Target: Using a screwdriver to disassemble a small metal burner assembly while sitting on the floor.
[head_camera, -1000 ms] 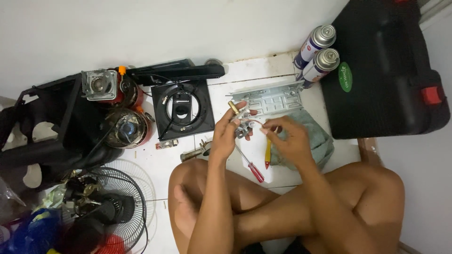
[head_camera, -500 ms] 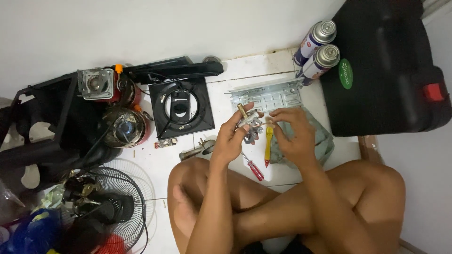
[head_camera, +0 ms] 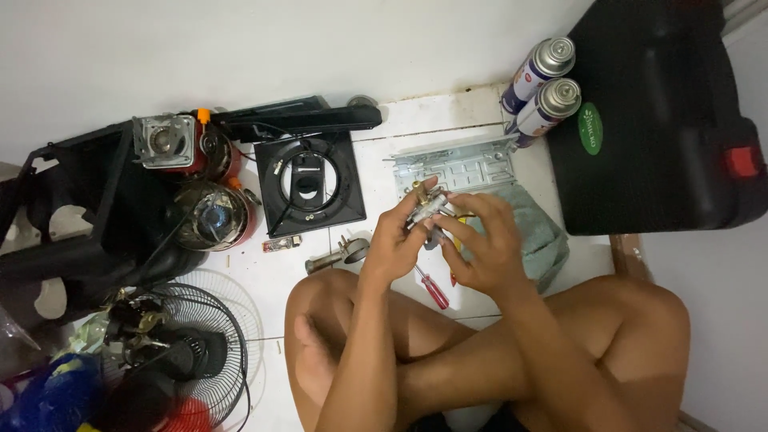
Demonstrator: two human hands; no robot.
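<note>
I sit cross-legged on a white tiled floor. My left hand (head_camera: 398, 240) grips a small metal valve part (head_camera: 426, 210) with a brass fitting, held above my knees. My right hand (head_camera: 486, 250) is closed on a yellow-handled screwdriver (head_camera: 458, 222), which is mostly hidden in the palm. Its fingertips touch the valve part from the right. A red-handled screwdriver (head_camera: 433, 290) lies on the floor just under my hands.
Beyond my hands lie a black square burner plate (head_camera: 310, 186), a grey metal bracket (head_camera: 460, 164) and a grey cloth (head_camera: 548, 236). Two spray cans (head_camera: 544, 84) and a black case (head_camera: 656, 120) sit at the right. A red motor (head_camera: 180, 146), a metal pot (head_camera: 212, 218) and a fan (head_camera: 172, 352) crowd the left.
My hands have drawn closer together around the valve part. The yellow screwdriver, plainly visible upright in my right hand before, is now almost covered by my fingers.
</note>
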